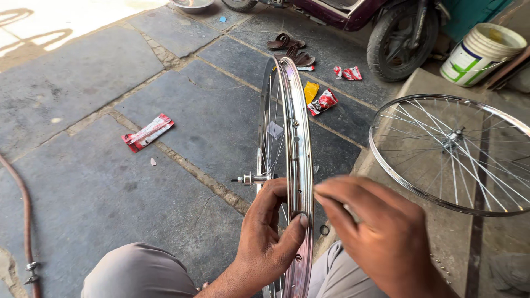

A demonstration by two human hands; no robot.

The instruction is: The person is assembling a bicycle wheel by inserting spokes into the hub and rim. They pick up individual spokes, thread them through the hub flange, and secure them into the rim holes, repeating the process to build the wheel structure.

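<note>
— Wheel rim (298, 138), shiny steel, stands upright on edge between the person's knees. Who holds it?

— Left hand (268, 234): fingers curl around the rim's near part, thumb pressed flat on its inner channel. Right hand (375, 232) hovers just beside the rim, blurred, fingers drawn together; whether they pinch anything I cannot tell.

— Packages?

— Flat red-and-white wrapper (148, 132) lies on the floor to the left. Beyond the rim, a yellow packet (311, 91) touches a crumpled red one (324, 101); another red one (349, 73) lies farther back.

— Surroundings?

— Grey stone-slab floor (83, 182), a second spoked wheel (455, 152) flat on a raised step at right, a white bucket (481, 52), sandals (290, 47), and a scooter's tyre (400, 38).
</note>
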